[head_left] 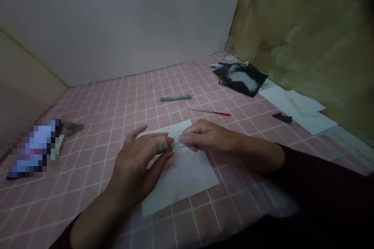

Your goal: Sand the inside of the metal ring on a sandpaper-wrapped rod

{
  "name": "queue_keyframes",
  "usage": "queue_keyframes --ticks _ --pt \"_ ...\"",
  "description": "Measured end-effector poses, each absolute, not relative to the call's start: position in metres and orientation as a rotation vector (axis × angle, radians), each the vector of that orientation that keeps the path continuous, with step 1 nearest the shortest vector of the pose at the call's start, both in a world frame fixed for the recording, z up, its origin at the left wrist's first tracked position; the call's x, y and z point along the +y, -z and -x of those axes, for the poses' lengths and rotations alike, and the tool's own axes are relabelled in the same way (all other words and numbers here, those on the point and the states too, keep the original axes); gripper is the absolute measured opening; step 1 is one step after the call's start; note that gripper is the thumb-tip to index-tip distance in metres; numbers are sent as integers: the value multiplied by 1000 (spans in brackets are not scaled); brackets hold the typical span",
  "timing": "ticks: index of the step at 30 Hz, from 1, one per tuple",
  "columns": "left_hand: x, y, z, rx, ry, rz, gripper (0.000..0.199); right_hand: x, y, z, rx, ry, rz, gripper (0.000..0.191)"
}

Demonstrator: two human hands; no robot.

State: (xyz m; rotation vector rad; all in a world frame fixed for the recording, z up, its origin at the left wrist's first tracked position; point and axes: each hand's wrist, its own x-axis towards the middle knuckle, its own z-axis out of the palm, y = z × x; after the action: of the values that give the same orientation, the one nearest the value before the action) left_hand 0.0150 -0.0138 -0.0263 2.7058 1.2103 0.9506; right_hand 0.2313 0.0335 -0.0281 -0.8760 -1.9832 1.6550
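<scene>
At the middle of the pink gridded tile surface (117,97), a white paper sheet (187,179) lies skewed, with both hands over it. Left hand (134,163): fingers curved and partly spread, a beige fabric bandage (161,144) around one finger; whether it grips anything cannot be told. Right hand (204,136): fingertips (184,138) drawn together in a pinch just above the sheet, almost meeting the left hand. A thin pale sliver (179,146) lies between the hands, too small to identify.

Toward the far edge: a grey cylindrical stick (175,97) and a thin metal tool with a red handle (214,112). At the far right corner: a crumpled black-and-white plastic bag (241,79). Along the right edge: loose white paper sheets (298,109) and a small black scrap (282,118). Near the left edge: a dark wiry tangle (71,127).
</scene>
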Motion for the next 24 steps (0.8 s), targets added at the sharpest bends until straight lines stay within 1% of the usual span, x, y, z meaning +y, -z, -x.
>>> queue_keyframes --ticks 3,6,8,12,16,21,24 --pt "-13 24 -13 1322 -906 -2490 20 32 27 -232 -2064 -1503 883 40" --pt "-12 23 -10 1267 -761 -2273 20 28 25 -231 -2209 -1291 894 36" --pt "-11 24 -7 1260 -735 -2235 20 28 24 -233 -2275 -1243 888 37" --pt "-11 25 -5 1281 -865 -2119 20 30 22 -235 -2203 -1304 862 39" --pt "-14 26 -8 1204 -833 -2016 18 27 23 -231 -2173 -1395 872 37" --pt "-14 26 -10 1337 -864 -2248 22 30 23 -233 -2104 -1455 867 40" --pt "-14 27 -13 1259 -863 -2443 22 29 26 -231 -2046 -1537 874 36"
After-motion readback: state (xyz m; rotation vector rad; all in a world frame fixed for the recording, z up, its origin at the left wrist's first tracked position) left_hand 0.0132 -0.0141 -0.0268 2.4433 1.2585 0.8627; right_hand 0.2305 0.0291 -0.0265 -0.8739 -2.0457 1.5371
